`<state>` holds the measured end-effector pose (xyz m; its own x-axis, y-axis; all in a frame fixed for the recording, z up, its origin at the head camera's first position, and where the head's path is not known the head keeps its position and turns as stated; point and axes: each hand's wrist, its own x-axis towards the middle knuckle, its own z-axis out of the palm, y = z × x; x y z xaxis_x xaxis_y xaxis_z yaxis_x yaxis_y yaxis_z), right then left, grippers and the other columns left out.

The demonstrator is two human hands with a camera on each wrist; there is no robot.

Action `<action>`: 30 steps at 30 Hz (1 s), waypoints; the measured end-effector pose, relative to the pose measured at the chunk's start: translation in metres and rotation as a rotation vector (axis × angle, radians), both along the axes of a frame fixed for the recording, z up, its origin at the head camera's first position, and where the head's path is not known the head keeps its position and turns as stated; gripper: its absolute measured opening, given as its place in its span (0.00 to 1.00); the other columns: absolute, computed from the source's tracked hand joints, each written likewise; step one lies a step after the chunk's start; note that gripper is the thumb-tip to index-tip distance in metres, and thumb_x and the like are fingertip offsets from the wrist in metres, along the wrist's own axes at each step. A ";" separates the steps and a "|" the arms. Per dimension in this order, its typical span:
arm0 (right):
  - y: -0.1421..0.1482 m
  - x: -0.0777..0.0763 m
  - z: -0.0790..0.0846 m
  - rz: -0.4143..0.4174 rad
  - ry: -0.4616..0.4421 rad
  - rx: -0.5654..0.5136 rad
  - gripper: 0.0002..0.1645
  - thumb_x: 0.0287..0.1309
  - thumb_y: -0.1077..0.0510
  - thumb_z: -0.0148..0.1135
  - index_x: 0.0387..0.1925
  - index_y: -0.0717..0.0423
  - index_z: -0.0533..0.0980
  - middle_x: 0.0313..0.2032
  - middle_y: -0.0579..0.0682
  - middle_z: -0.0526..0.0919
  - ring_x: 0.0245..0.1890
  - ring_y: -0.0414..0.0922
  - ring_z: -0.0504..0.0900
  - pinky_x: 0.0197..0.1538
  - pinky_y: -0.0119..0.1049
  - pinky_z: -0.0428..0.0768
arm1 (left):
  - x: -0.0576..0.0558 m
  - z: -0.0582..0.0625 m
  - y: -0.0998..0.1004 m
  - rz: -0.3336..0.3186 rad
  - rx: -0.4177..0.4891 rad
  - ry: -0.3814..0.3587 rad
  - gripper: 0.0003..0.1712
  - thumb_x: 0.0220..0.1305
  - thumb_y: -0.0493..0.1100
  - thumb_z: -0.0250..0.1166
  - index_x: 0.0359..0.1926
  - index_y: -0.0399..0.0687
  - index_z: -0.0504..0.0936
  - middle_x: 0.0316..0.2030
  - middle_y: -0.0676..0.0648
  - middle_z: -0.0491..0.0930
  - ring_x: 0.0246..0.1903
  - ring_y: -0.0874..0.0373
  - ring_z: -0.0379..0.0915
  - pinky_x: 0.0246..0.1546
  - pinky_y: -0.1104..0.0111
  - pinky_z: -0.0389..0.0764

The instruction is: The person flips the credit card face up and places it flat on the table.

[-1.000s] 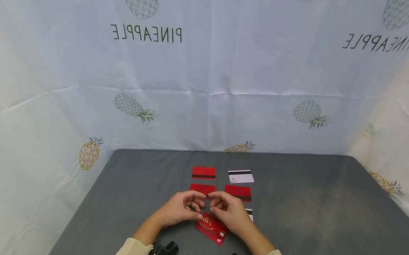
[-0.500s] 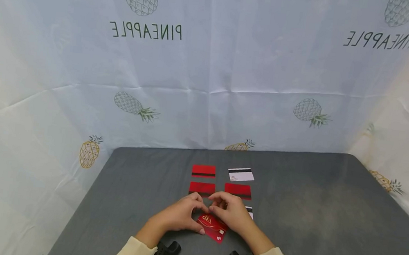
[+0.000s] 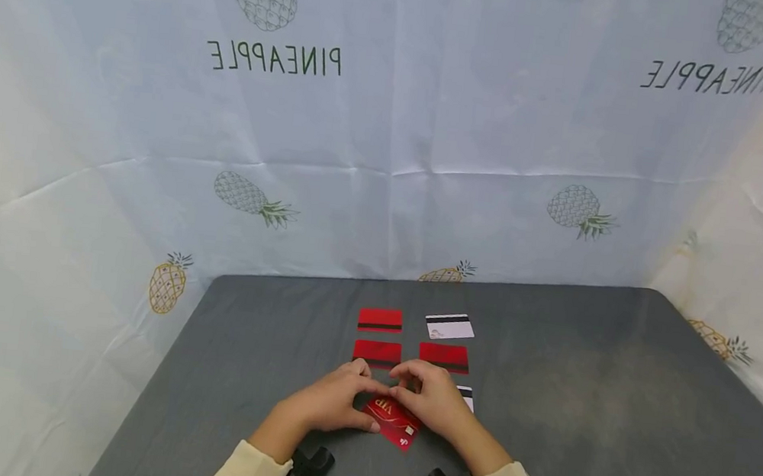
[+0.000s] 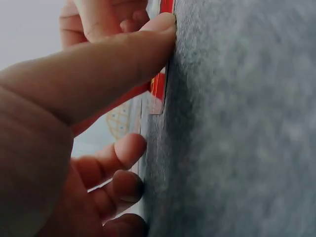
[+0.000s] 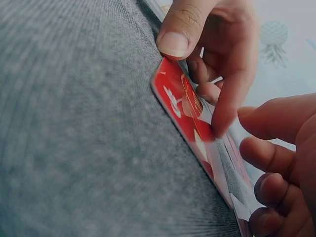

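A red VIP card (image 3: pixel 394 422) lies on the grey cloth between the two hands, its printed face up. My left hand (image 3: pixel 334 402) pinches it by opposite edges, thumb on the near side and index finger on the far side. The right wrist view shows this grip on the card (image 5: pixel 177 89) clearly, with the card low against the cloth. Beside the card's far right end, my right hand (image 3: pixel 432 392) hovers with loosely curled fingers and nothing between them. In the left wrist view, the thumb of my left hand (image 4: pixel 94 74) covers part of the card (image 4: pixel 158 91).
Beyond the hands, red striped cards (image 3: pixel 380 319) lie in two columns with a white striped card (image 3: pixel 450 326) at the back right. Another white card (image 3: pixel 467 396) is partly hidden by the right hand. A pineapple-print curtain (image 3: pixel 393 116) hangs behind the grey table (image 3: pixel 559 401).
The left hand's thumb and index finger have come onto the VIP card's edges. The card has shifted slightly left and turned a little. My right hand has hardly moved.
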<state>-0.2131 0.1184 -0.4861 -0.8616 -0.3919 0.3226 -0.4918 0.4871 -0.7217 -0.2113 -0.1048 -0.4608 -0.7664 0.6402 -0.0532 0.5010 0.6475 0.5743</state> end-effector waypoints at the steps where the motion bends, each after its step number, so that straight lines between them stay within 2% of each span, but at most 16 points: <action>1: 0.000 0.001 0.001 0.002 0.000 0.012 0.09 0.55 0.59 0.71 0.40 0.51 0.83 0.27 0.38 0.78 0.20 0.31 0.68 0.26 0.28 0.71 | 0.000 0.000 -0.001 0.015 0.010 -0.004 0.26 0.53 0.52 0.76 0.55 0.62 0.84 0.38 0.57 0.67 0.39 0.66 0.62 0.41 0.73 0.70; 7: -0.002 0.003 0.004 0.048 -0.015 0.146 0.17 0.52 0.48 0.74 0.44 0.49 0.84 0.31 0.37 0.77 0.30 0.33 0.73 0.35 0.29 0.75 | -0.006 0.001 -0.015 0.148 0.023 -0.011 0.23 0.49 0.53 0.78 0.47 0.59 0.83 0.40 0.55 0.70 0.40 0.62 0.67 0.43 0.66 0.73; 11: -0.004 0.004 0.006 0.058 0.002 0.250 0.23 0.48 0.47 0.76 0.47 0.50 0.85 0.32 0.38 0.76 0.33 0.35 0.70 0.35 0.29 0.72 | -0.008 0.001 -0.022 0.208 0.013 -0.003 0.24 0.49 0.53 0.78 0.46 0.55 0.81 0.40 0.53 0.70 0.40 0.61 0.68 0.44 0.63 0.74; 15: -0.002 0.006 0.014 0.036 0.015 0.281 0.24 0.47 0.48 0.77 0.47 0.50 0.85 0.33 0.38 0.76 0.35 0.36 0.70 0.36 0.29 0.73 | -0.010 0.000 -0.024 0.216 0.019 -0.007 0.24 0.49 0.54 0.78 0.46 0.56 0.81 0.39 0.53 0.70 0.38 0.61 0.68 0.43 0.63 0.74; 18: 0.008 0.007 0.023 -0.013 -0.001 0.266 0.24 0.47 0.49 0.76 0.48 0.50 0.84 0.34 0.39 0.76 0.36 0.38 0.73 0.37 0.31 0.76 | -0.010 -0.003 -0.022 0.212 0.044 -0.007 0.24 0.49 0.55 0.77 0.45 0.56 0.81 0.39 0.54 0.70 0.39 0.61 0.68 0.43 0.63 0.75; 22: 0.038 0.008 0.030 -0.074 -0.065 0.260 0.25 0.48 0.50 0.76 0.49 0.51 0.82 0.36 0.43 0.76 0.37 0.41 0.75 0.38 0.33 0.76 | -0.010 -0.006 -0.021 0.205 0.072 -0.006 0.23 0.49 0.55 0.77 0.45 0.55 0.81 0.40 0.54 0.71 0.41 0.61 0.69 0.45 0.63 0.75; 27: 0.084 0.016 0.031 -0.152 -0.158 0.344 0.35 0.38 0.47 0.81 0.51 0.53 0.81 0.35 0.45 0.74 0.36 0.41 0.72 0.38 0.36 0.72 | -0.011 -0.005 -0.025 0.202 0.102 -0.020 0.24 0.50 0.53 0.77 0.47 0.53 0.80 0.42 0.51 0.72 0.44 0.58 0.68 0.45 0.60 0.75; 30: 0.098 0.021 0.030 -0.187 -0.204 0.392 0.40 0.34 0.45 0.82 0.52 0.54 0.80 0.36 0.45 0.74 0.37 0.41 0.72 0.39 0.38 0.72 | -0.010 -0.003 -0.028 0.221 0.107 -0.034 0.24 0.52 0.52 0.76 0.48 0.51 0.80 0.44 0.48 0.72 0.46 0.56 0.68 0.45 0.58 0.75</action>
<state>-0.1920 0.2168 -0.4558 -0.9593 -0.2823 -0.0013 -0.2371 0.8083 -0.5390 -0.2214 -0.1328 -0.4640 -0.8873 0.4606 -0.0221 0.3331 0.6735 0.6599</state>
